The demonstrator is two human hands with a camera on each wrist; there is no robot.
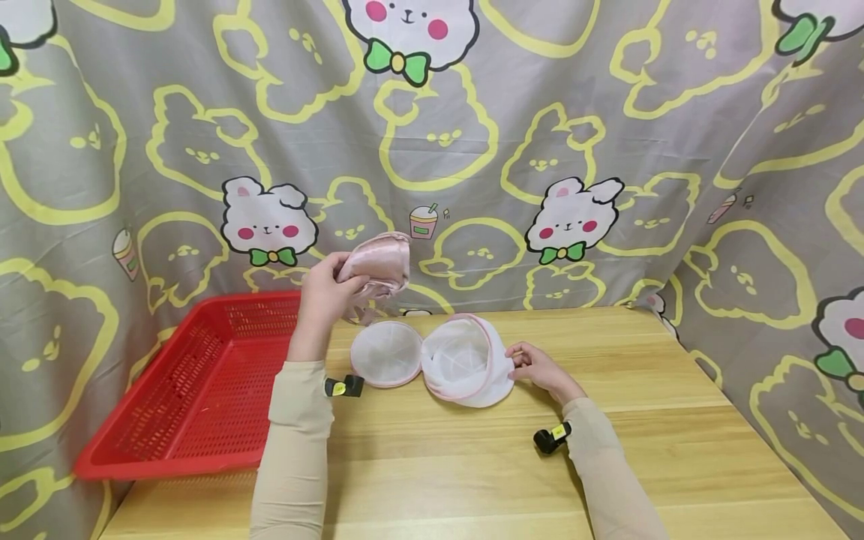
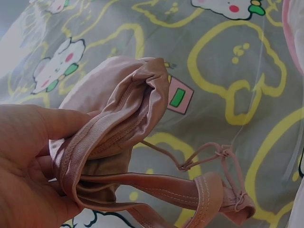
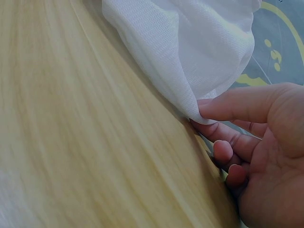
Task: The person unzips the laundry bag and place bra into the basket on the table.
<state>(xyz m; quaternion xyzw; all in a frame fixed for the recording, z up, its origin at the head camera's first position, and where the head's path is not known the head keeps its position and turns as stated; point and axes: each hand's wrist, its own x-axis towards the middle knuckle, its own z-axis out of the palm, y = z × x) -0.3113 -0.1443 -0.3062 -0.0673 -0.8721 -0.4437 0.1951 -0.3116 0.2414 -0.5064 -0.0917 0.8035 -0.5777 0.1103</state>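
My left hand [image 1: 321,296] holds up a folded pink satin bra [image 1: 379,262] above the back of the table. In the left wrist view the thumb and fingers grip the bra [image 2: 107,118] by its band, and its thin straps dangle to the right. Below it stands a white mesh laundry bag [image 1: 501,379] with pink trim, its round lid [image 1: 386,355] folded out to the left and its mouth uncovered. My right hand [image 1: 540,371] pinches the bag's right side; in the right wrist view the thumb and index finger nip the white mesh [image 3: 156,52] near the wood.
A red plastic basket [image 1: 108,463] with perforated sides stands at the left of the wooden table [image 1: 432,480]. Behind the table hangs a grey curtain [image 1: 472,97] printed with cartoon rabbits. Black wrist cameras are strapped on both sleeves.
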